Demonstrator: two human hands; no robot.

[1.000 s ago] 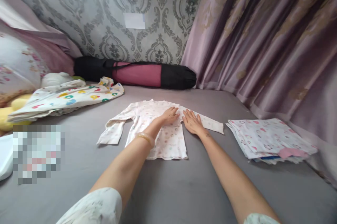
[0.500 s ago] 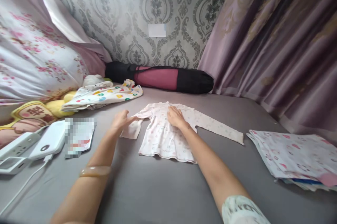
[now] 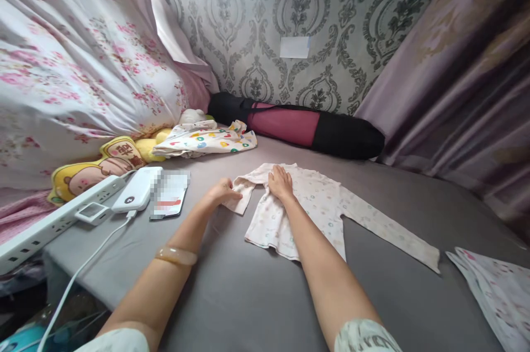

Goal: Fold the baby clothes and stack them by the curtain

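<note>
A small white long-sleeved shirt (image 3: 317, 203) with a faint print lies spread out on the grey sheet (image 3: 244, 297). Its right sleeve stretches out straight, while the left sleeve (image 3: 240, 200) bends down at the elbow. At that bent sleeve, my left hand (image 3: 223, 192) is closed on the fabric, the thumb lying over it; the fingertips are partly hidden. My right hand (image 3: 280, 182) rests flat on the shirt near its left shoulder, fingers stretched out. My right forearm covers part of the shirt's front.
Left are a phone (image 3: 176, 195), a white power bank (image 3: 138, 189) with a cable, a power strip (image 3: 62, 219) and a yellow plush (image 3: 89, 178). Printed cloth (image 3: 211, 139) and a black-and-red long bag (image 3: 285, 124) lie behind. Folded clothes (image 3: 497, 286) lie right.
The view has swung left, so things appear farther right. My left hand has closed on the bent sleeve. My right hand has shifted toward the shirt's left shoulder.
</note>
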